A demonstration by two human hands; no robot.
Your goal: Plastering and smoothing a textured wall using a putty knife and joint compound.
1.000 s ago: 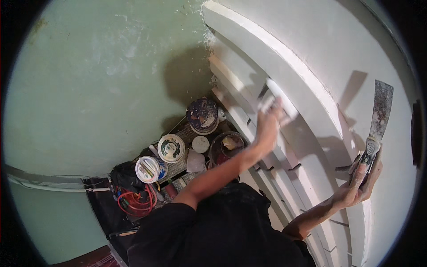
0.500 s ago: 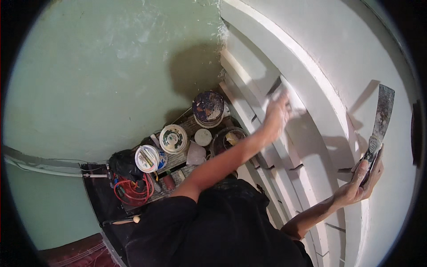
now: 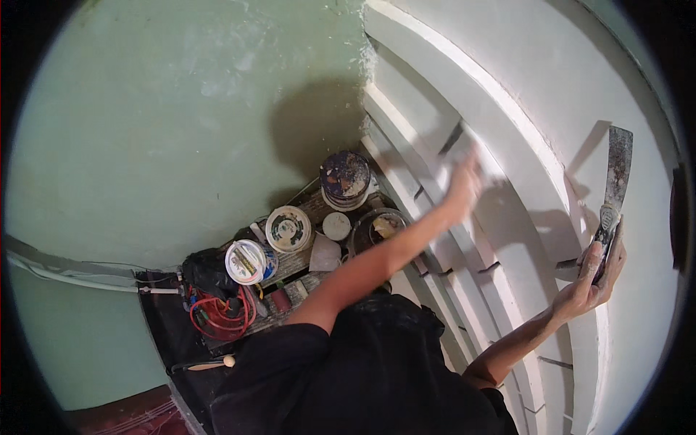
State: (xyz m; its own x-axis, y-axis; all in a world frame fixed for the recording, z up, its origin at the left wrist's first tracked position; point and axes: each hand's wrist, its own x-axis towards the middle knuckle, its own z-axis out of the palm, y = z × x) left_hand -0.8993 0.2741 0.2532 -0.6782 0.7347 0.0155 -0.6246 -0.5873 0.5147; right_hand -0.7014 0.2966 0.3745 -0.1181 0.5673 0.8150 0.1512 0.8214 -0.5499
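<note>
My right hand (image 3: 589, 286), at the right, is closed around the dark handle of a putty knife (image 3: 618, 170). Its worn, grey-stained blade points up, in front of the pale wall. Out ahead, my left hand (image 3: 464, 187) reaches to the white stepped moulding (image 3: 500, 109), close to the recess below its top curved band. Motion smears the left fingers, so whether they hold anything does not show. White dust or filler whitens that hand.
Left of the moulding, a plank platform (image 3: 296, 259) bears a dark-lidded bucket (image 3: 344, 177), white tubs (image 3: 288, 229), a black bucket (image 3: 377, 228) and a coiled red cable (image 3: 217, 315). A green wall (image 3: 181, 145) rises behind. Pipes and cables (image 3: 80, 279) run along its lower left.
My left hand has shifted slightly up and right along the moulding. The putty knife stays in my right hand, its blade now a little higher and more upright. The view has shifted slightly.
</note>
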